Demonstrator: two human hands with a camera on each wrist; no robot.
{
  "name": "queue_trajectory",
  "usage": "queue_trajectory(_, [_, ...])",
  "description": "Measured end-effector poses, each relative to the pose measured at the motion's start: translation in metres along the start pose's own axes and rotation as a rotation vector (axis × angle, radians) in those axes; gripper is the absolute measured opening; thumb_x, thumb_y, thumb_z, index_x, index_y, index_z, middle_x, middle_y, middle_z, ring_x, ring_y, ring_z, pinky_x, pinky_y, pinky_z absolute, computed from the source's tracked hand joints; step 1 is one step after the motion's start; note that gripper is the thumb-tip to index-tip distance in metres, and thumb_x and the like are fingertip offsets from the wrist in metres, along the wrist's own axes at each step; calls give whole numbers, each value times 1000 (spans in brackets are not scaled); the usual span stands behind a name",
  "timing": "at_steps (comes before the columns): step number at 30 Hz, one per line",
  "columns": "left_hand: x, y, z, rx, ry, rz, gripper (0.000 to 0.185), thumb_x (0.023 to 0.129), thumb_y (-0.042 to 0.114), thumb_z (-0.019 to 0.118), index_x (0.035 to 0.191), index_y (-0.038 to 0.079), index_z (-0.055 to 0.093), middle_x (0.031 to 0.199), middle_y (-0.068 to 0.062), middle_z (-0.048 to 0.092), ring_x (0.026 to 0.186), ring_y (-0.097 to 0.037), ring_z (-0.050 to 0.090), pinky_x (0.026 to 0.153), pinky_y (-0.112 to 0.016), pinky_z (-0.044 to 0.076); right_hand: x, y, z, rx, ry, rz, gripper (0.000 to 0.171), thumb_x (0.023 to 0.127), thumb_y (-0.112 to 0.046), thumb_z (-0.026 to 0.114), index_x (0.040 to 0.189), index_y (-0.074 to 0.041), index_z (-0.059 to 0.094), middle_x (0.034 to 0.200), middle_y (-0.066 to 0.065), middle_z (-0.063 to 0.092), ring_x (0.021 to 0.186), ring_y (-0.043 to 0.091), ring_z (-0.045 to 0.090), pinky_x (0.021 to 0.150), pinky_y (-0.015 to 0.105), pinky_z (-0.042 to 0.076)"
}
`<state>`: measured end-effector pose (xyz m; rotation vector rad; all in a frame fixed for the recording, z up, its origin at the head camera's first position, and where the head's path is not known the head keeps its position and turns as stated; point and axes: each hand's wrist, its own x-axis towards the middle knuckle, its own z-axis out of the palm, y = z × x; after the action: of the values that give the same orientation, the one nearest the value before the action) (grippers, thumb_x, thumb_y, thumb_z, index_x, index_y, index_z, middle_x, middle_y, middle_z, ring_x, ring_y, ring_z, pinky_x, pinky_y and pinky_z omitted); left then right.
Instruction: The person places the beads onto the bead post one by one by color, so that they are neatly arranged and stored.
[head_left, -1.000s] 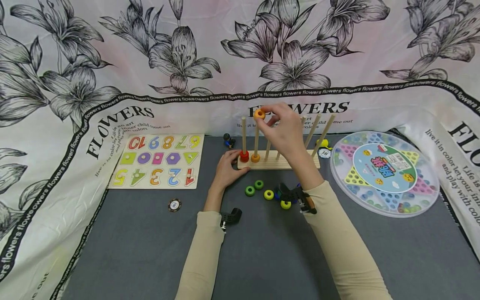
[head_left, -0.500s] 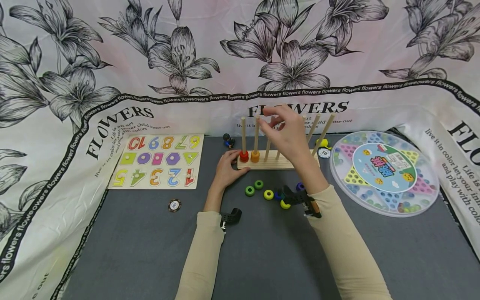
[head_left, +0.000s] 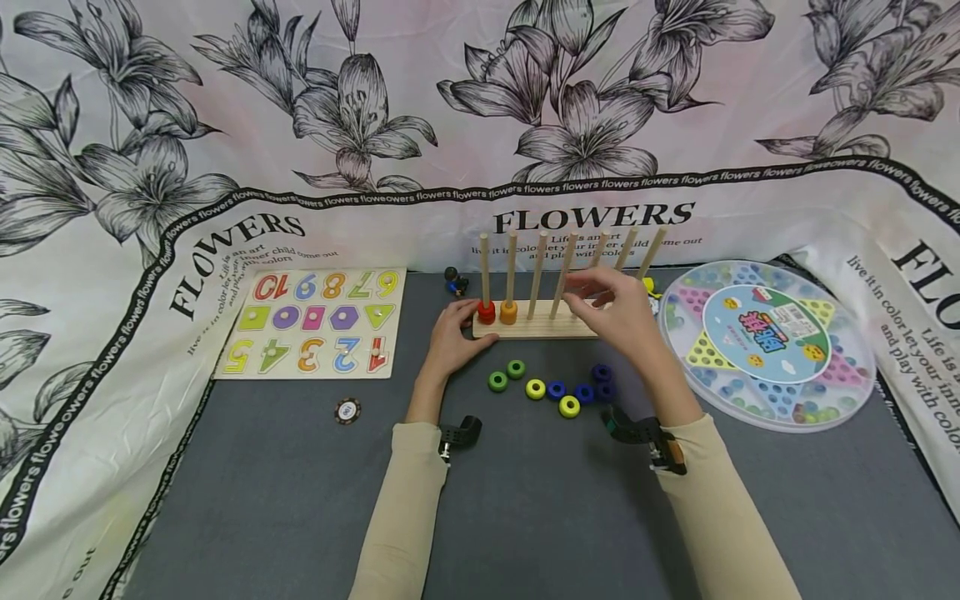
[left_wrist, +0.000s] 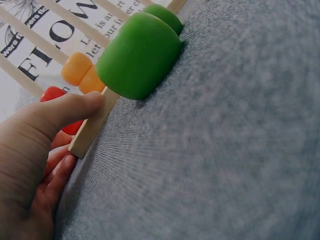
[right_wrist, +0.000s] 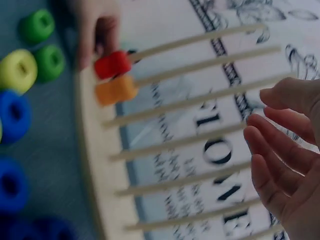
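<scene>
A wooden peg rack (head_left: 536,328) with several upright pegs stands at the back of the table. Two red beads (head_left: 486,313) sit stacked on its leftmost peg, and two orange beads (head_left: 508,313) on the peg beside it. My left hand (head_left: 453,337) grips the rack's left end, thumb along the front edge and fingers round the end, as the left wrist view shows. In front of the rack's right half hovers my right hand (head_left: 618,308), fingers loosely bent with nothing in them. On the cloth lie two green beads (head_left: 497,382), two yellow beads (head_left: 535,389) and several blue beads (head_left: 556,390).
A number and shape puzzle board (head_left: 320,302) lies at the left, with a round chip (head_left: 347,411) in front of it. The round game case (head_left: 780,333) is at the right. A small dark toy (head_left: 454,281) stands behind the rack's left end.
The right hand let go of an orange bead, which dropped down the second peg onto the other one. That hand then moved right and down, away from the peg. The left hand stayed put.
</scene>
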<state>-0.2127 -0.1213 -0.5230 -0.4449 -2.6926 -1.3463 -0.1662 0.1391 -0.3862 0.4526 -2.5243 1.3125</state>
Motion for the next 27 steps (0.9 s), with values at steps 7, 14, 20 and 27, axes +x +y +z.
queue_trajectory(7, [-1, 2, 0, -5, 1, 0, 65, 84, 22, 81, 139, -1, 55, 140, -16, 50, 120, -32, 50, 98, -36, 49, -29, 37, -5, -28, -149, 119, 24, 91, -6, 69, 113, 4, 69, 110, 20, 69, 95, 34, 67, 80, 50, 55])
queue_trajectory(14, [-1, 3, 0, -6, 3, -6, 65, 83, 21, 81, 139, -1, 55, 140, -16, 51, 121, -31, 50, 98, -37, 49, -52, 67, -6, -40, -235, 148, 28, 89, -3, 71, 116, 7, 67, 105, 21, 69, 95, 35, 67, 81, 50, 56])
queue_trajectory(20, [-1, 2, 0, 2, 2, -12, 66, 83, 23, 82, 139, 0, 55, 139, -15, 51, 120, -31, 50, 98, -37, 49, -64, 83, -8, -37, -295, 161, 30, 88, -4, 73, 115, 6, 67, 107, 21, 70, 95, 34, 67, 81, 49, 56])
queue_trajectory(27, [-1, 2, 0, 2, 8, -6, 66, 82, 22, 82, 139, 0, 56, 139, -16, 51, 120, -32, 50, 98, -38, 49, -73, 92, -7, -47, -325, 168, 30, 88, -7, 74, 115, 4, 69, 108, 18, 70, 93, 30, 67, 76, 35, 56])
